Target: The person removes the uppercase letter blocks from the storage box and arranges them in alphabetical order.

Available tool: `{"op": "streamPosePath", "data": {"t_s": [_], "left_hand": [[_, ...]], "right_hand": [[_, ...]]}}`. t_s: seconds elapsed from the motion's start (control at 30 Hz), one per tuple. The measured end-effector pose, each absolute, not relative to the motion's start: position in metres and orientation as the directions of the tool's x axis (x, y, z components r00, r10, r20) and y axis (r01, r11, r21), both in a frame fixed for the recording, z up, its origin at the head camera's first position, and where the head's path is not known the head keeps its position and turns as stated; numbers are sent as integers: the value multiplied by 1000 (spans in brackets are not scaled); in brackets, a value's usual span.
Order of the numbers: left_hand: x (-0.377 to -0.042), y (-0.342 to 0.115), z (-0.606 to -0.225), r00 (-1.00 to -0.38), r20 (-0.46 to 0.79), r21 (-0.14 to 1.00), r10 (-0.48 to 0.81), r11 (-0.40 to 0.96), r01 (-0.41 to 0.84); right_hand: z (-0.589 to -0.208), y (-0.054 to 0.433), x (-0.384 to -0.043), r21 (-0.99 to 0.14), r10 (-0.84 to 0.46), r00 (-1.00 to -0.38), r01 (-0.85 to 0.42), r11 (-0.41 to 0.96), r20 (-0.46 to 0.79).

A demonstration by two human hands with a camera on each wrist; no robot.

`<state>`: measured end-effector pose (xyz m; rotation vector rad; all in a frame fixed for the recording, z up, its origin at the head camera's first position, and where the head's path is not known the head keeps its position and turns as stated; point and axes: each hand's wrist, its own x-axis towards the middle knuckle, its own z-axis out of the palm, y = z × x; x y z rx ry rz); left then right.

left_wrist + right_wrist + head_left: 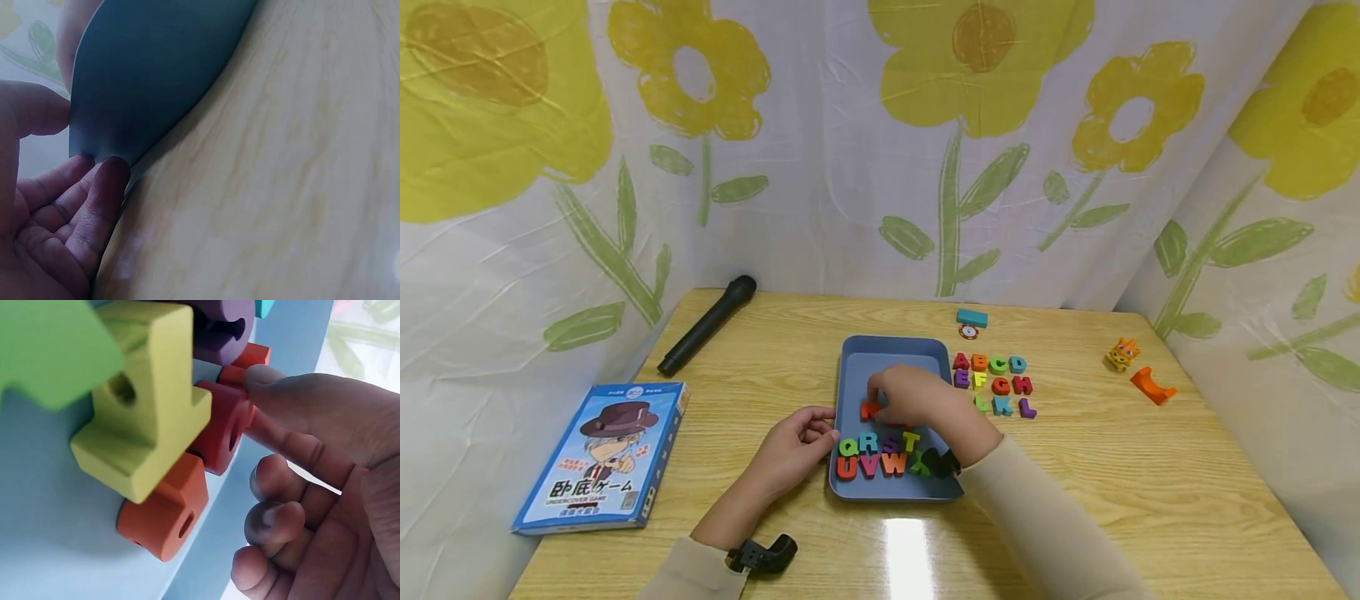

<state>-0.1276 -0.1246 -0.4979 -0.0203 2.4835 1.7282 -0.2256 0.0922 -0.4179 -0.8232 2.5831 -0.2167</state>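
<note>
A blue-grey tray lies on the table with letter blocks in it. My left hand grips the tray's left side; in the left wrist view its fingertips are against the outer wall, the thumb at the rim. My right hand is inside the tray, pinching a red letter N block between thumb and index finger. In the right wrist view, a dark red block, an orange block and a yellow T block stand beside those fingers. Q, R, S, T, U, V, W and X show in the tray's near part.
Right of the tray stand rows of letter blocks, partly behind my right hand. Beyond them lie a teal block and a chip. A toy figure and orange arch are far right; a microphone and game box left.
</note>
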Motion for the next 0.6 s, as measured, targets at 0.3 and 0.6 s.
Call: {"op": "streamPosePath", "data": {"t_s": [0.3, 0.6], "left_hand": [[-128, -125, -497, -993, -106, 934, 54, 348, -80], [-127, -123, -495, -992, -115, 931, 50, 354, -90]], "right_hand": [[-421, 90, -225, -253, -566, -757, -508, 824, -327], [-401, 114, -222, -373, -605, -757, -503, 780, -245]]}}
